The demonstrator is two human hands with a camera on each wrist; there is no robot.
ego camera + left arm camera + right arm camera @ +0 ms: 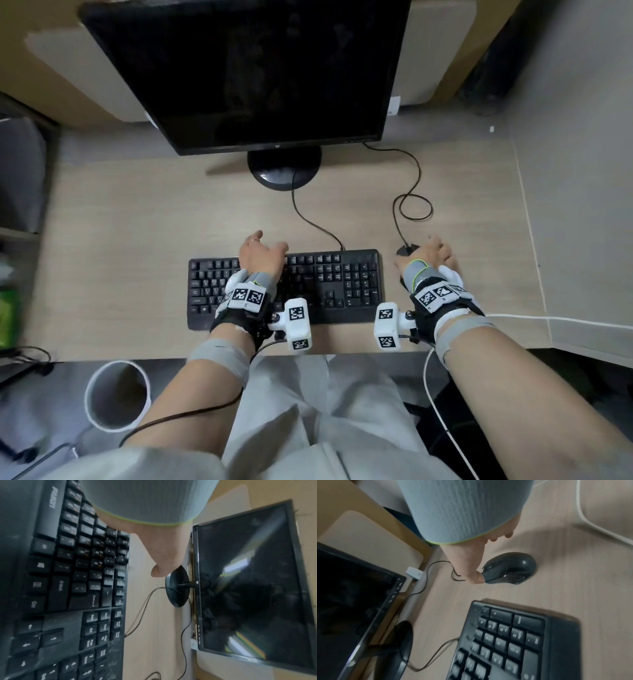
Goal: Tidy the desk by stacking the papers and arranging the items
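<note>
- Two hands low over the desk [113,219]: left hand [262,255] above the far edge of the keyboard [342,284], right hand [433,255] over the mouse [510,568].
- Left fingers loosely spread and gripping nothing; thumb [159,572] free in the air, keys just below the palm, monitor stand [177,586] beyond the fingertips.
- Right thumb [476,578] touching the front edge of the mouse; remaining fingers slightly curled above it, apparently not clamped, though actual contact with the shell impossible to confirm from the wrist view.
- No papers visible anywhere near either hand; only keyboard, mouse, monitor [260,75] and cables within reach, so probably an arranging step.
- Mouse cable [412,205] looped on the desk ahead of the right fingertips: likely to snag or tighten and drag the mouse askew in any slide toward the body.
- Thumb-only contact likely to spin the mouse rather than shift it straight.
- Keyboard cable [310,219] running from the far edge toward the stand: a push away from the body could bunch it against the base and skew the keyboard.
- Keys under the left palm easily pressed by a careless lowering of the wrist.
</note>
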